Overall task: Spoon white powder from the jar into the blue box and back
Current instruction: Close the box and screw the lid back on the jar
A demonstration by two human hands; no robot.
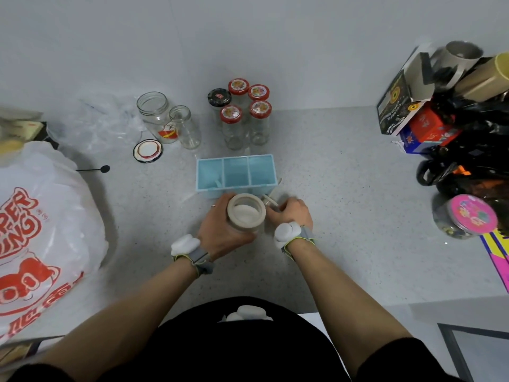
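Left hand [220,230] fingers wrapped round the open jar [246,213] of white powder [245,209], jar just in front of the blue box [236,174], right hand [292,212] beside the jar, fingers pinching a pale spoon [268,201]

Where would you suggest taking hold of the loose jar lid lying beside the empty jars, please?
Pinch the loose jar lid by its raised rim, coming straight down from above. It lies flat on the counter, white inside facing up, with bare counter on its near side for fingers.
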